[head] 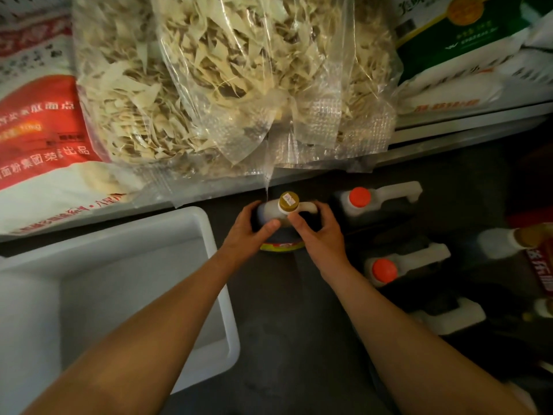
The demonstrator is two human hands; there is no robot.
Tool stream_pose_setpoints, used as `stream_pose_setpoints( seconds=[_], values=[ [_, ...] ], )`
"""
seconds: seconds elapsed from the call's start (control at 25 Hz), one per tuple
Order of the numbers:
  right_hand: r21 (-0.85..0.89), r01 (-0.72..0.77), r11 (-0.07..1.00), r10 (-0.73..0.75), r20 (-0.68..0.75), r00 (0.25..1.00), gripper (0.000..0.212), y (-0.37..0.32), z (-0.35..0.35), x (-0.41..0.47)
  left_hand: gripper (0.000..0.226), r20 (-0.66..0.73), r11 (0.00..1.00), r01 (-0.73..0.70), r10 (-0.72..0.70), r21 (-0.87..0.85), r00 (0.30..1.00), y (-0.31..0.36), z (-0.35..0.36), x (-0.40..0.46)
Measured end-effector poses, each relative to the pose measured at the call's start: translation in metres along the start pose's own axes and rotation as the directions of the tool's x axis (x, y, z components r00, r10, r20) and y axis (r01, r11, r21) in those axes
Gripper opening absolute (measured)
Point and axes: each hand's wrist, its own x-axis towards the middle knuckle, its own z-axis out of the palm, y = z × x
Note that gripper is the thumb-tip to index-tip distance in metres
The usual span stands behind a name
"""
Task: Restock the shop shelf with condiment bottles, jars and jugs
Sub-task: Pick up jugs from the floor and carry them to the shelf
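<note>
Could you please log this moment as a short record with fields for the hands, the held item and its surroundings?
left hand: grips the jug's left side
right hand: grips the jug's right side
gold-capped jug: upright, dark liquid
orange-capped jugs: to its right
white tub: to its left
bagged dried strips: on the shelf above

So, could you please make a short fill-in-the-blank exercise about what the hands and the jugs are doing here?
1. Both hands, left hand and right hand, hold the jug with the ____ cap.
2. The two jugs to its right have ____ caps.
3. The white tub stands on the jug's ____ side.

Missing words: gold; orange; left
</note>
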Motion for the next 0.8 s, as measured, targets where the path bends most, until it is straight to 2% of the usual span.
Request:
stream_pose_setpoints(
  seconds=[0.16, 0.28, 0.4, 0.52, 0.64, 0.8],
  values=[
    [0.017, -0.017, 1.0, 0.017, 0.028, 0.999, 0.055, -0.002, -0.001, -0.001, 0.086, -0.017, 0.996, 0.049, -0.048, 0.072, 0.999, 0.006, -0.002, 0.0],
    [-0.007, -0.018, 1.0, 0.017, -0.001, 1.0, 0.06, -0.004, -0.002, 0.004, 0.076, -0.025, 0.991, 0.085, -0.082, 0.104, 0.996, 0.015, 0.0, -0.002],
    [0.001, -0.076, 0.997, 0.076, -0.019, 0.997, 0.05, -0.01, -0.004, 0.003, 0.073, -0.008, 0.984, 0.134, -0.134, 0.115, 0.991, 0.027, -0.001, -0.008],
    [-0.072, -0.167, 0.983, 0.165, -0.031, 0.986, 0.047, -0.021, -0.01, -0.018, 0.074, 0.009, 0.961, 0.211, -0.217, 0.181, 0.976, 0.043, -0.002, -0.034],
    [-0.139, -0.236, 0.962, 0.237, -0.012, 0.971, 0.048, -0.055, -0.023, -0.053, 0.074, 0.027, 0.93, 0.308, -0.32, 0.199, 0.947, 0.076, -0.006, -0.075],
    [-0.079, -0.318, 0.945, 0.32, 0.015, 0.947, 0.048, -0.133, -0.05, -0.108, 0.076, 0.032, 0.888, 0.376, -0.398, 0.266, 0.917, 0.162, -0.019, -0.129]
  ],
)
